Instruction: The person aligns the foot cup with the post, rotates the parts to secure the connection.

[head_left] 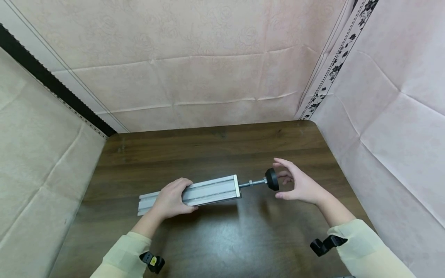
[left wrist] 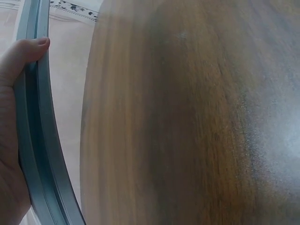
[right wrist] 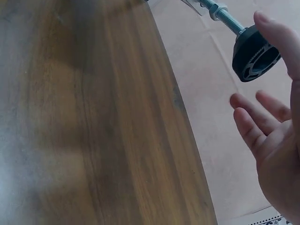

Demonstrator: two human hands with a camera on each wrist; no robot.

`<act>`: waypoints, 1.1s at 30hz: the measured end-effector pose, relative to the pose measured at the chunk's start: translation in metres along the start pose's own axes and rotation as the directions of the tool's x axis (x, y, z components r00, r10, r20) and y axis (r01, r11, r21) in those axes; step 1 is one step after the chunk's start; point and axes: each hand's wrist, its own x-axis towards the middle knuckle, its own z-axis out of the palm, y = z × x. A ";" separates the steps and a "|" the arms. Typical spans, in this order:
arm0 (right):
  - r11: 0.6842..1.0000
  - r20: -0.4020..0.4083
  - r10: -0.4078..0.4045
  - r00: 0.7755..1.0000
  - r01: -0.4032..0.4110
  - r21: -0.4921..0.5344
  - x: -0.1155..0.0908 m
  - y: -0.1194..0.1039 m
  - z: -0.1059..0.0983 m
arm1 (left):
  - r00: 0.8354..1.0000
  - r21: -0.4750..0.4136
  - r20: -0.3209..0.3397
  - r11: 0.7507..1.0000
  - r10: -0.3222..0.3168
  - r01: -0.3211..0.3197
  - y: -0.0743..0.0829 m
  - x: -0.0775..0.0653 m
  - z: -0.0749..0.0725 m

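A silver aluminium profile [head_left: 212, 190] is held above the table, its lengthwise grooves visible in the left wrist view. My left hand [head_left: 175, 199] grips it around the middle, with the thumb [left wrist: 35, 48] pressed along the grooved side. From the profile's right end a threaded rod [head_left: 253, 183] with nuts sticks out, tipped by a black levelling foot [head_left: 272, 179]. Beside that foot is my right hand [head_left: 299, 185], fingers spread and loosely bent around empty space. In the right wrist view its thumb overlaps the foot [right wrist: 253, 54]; whether they touch I cannot tell.
Below lies a brown wooden table [head_left: 208, 150] with rounded far corners. Pale patterned cloth [head_left: 208, 77] hangs behind it and on both sides. Black camera mounts sit on both sleeves. A small grey edge of something [head_left: 344, 276] shows at the bottom.
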 end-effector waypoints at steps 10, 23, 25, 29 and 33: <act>0.995 -0.001 -0.086 0.996 0.086 -0.049 -0.003 -0.001 0.004 | 0.999 0.003 -0.013 0.999 0.039 -0.039 0.002 0.000 0.002; 0.935 -0.064 -0.307 0.949 0.289 -0.203 -0.003 0.000 0.007 | 1.000 -0.011 0.003 1.000 0.027 -0.027 0.003 0.001 0.000; 0.926 -0.061 -0.319 0.946 0.298 -0.232 -0.003 -0.001 0.008 | 1.000 -0.012 0.007 1.000 0.025 -0.025 0.002 0.001 0.001; 0.935 -0.049 -0.273 0.961 0.253 -0.250 -0.003 -0.003 0.007 | 1.000 -0.016 0.008 1.000 0.024 -0.024 0.002 0.001 0.001; 0.942 -0.051 -0.237 0.970 0.216 -0.256 -0.004 -0.006 0.007 | 1.000 -0.014 0.006 1.000 0.024 -0.024 0.002 0.002 0.001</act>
